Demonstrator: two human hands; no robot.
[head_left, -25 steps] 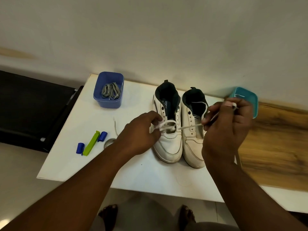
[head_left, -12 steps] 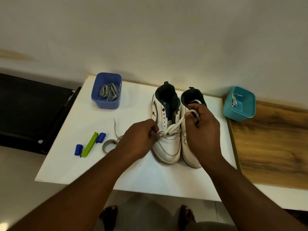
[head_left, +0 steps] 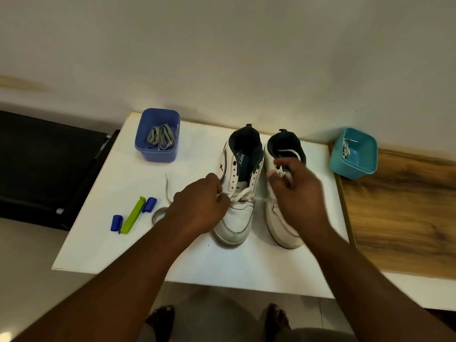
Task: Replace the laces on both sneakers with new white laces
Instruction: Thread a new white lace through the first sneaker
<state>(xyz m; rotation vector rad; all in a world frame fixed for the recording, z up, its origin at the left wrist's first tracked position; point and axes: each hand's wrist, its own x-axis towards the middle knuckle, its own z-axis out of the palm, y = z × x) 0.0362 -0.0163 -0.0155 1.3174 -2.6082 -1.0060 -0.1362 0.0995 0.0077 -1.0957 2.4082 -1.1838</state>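
Two sneakers: a white pair stands side by side on the white counter [head_left: 103, 193], toes toward the person, heels toward the wall.
Left sneaker [head_left: 237, 193]: the white lace [head_left: 243, 195] passes through its lowest eyelets and crosses over the tongue; the upper eyelets are without lace.
Right sneaker [head_left: 281, 225]: a strand of white lace lies in its dark opening; the right hand covers its middle part.
Left hand [head_left: 199, 206]: the fingers are curled and pinch the lace at the left side of the left sneaker, just beside the lowest eyelets.
Loose lace end [head_left: 167, 188]: it lies on the counter and runs away from behind the left hand, toward the wall.
Right hand [head_left: 293, 191]: it is over the right sneaker and blurred; the fingers are curled, and a thin pale strand goes from the left sneaker toward it, but I cannot tell if the fingers really hold this strand.
Blue box [head_left: 158, 135]: near the far left corner of the counter, with grey laces [head_left: 161, 138] inside.
Teal box [head_left: 354, 154]: at the right, beside the counter on the wooden surface [head_left: 399, 213], with something white inside, too small to tell.
Green clip [head_left: 134, 214]: left of the left hand, with one blue piece [head_left: 149, 204] touching its far end and a second blue piece [head_left: 116, 222] at its near end.
Grey ring [head_left: 158, 214]: just beside the left wrist, partly hidden.
Bare feet [head_left: 160, 319]: on the floor under the counter edge.
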